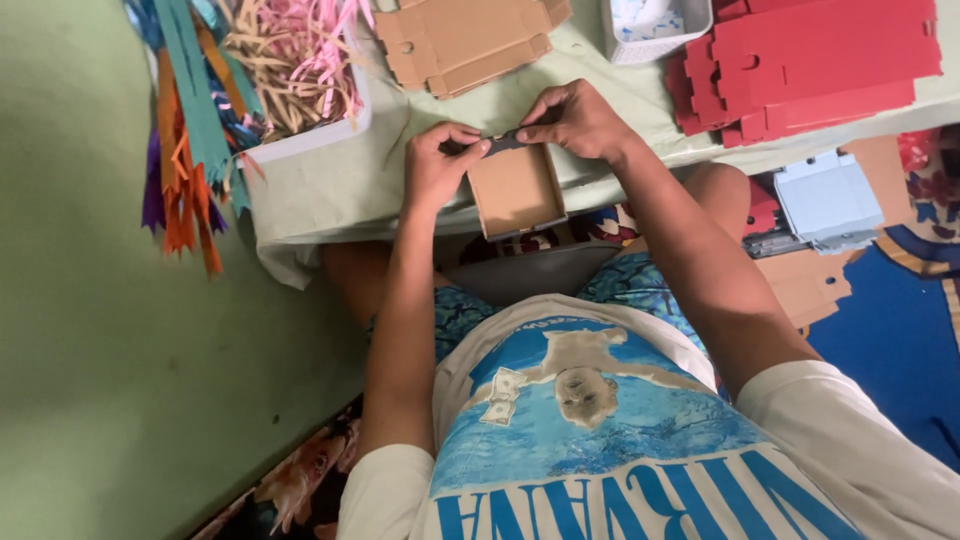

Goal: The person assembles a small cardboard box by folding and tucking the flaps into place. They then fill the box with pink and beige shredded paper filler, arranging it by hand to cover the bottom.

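Observation:
A small open cardboard box (515,190), brown inside with a dark outer face, rests at the near edge of a low table covered in pale green cloth (340,180). My left hand (437,165) pinches the box's far left corner. My right hand (577,120) grips the far wall of the box from the right, fingers curled over its dark rim. Both hands are on the same far flap, close together.
Flat brown box blanks (465,40) lie at the back, flat red blanks (810,65) at the back right. A white tray of shredded paper (295,60) and coloured ribbons (185,130) sit left. A light blue folded box (828,200) lies on the floor right, near a blue mat (890,340).

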